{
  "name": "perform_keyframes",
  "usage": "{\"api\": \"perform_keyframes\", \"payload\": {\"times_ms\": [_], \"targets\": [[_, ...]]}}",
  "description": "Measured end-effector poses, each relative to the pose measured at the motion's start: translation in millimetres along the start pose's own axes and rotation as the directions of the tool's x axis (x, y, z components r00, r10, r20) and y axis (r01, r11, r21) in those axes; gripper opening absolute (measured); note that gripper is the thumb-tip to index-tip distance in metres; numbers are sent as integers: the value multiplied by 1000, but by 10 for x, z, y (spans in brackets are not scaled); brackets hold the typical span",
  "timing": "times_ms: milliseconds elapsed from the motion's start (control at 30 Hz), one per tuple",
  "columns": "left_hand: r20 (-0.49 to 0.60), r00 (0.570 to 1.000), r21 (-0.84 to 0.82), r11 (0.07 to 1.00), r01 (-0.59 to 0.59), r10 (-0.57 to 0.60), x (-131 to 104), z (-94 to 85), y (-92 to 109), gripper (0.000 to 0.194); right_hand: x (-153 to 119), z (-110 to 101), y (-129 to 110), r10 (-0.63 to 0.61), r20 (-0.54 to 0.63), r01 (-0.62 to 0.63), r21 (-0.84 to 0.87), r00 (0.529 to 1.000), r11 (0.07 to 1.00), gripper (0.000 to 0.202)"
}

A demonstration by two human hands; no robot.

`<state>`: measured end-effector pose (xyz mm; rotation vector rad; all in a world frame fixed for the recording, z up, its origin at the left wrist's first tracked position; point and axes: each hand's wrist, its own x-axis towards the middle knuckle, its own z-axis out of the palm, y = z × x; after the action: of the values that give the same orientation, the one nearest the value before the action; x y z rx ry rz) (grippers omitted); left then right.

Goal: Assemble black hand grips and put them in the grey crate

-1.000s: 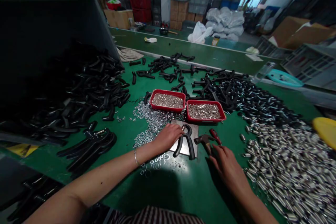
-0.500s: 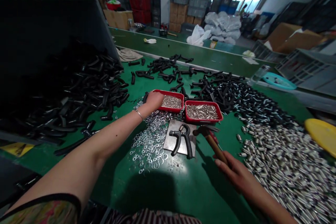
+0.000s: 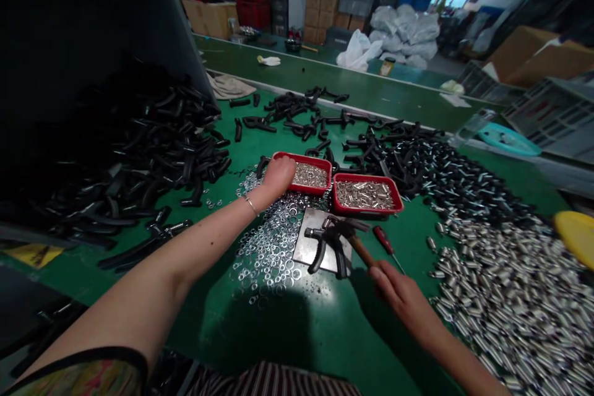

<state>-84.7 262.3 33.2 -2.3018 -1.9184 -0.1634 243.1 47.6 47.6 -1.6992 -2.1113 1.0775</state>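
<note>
My left hand reaches into the left red tray, which is full of small metal pins. Its fingers curl down among the pins, and what they pinch is hidden. In my right hand is a hammer, gripped by its wooden handle. The hammer's dark head hovers over a black hand gripper, overlapping its upper right part. That hand gripper lies on a square metal plate. A second red tray of small metal parts sits just right of the first.
Loose metal rings lie left of the plate. A screwdriver rests to its right. Metal springs and black handles with bolts heap up at the right. A large grey bin spills black handles at the left.
My right hand has swung the hammer left, from beside the plate to over the hand gripper, uncovering the screwdriver. My left hand stays in the tray. The view has shifted slightly.
</note>
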Motion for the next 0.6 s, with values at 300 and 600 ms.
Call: {"api": "perform_keyframes", "payload": {"times_ms": [300, 600], "targets": [[-45, 976, -413, 886, -211, 212, -598, -116, 665, 20, 160, -16, 65, 52, 16, -54, 235, 999, 971, 40], [23, 995, -820, 571, -35, 93, -724, 214, 916, 13, 62, 500, 104, 304, -70, -92, 867, 950, 489, 45]]}}
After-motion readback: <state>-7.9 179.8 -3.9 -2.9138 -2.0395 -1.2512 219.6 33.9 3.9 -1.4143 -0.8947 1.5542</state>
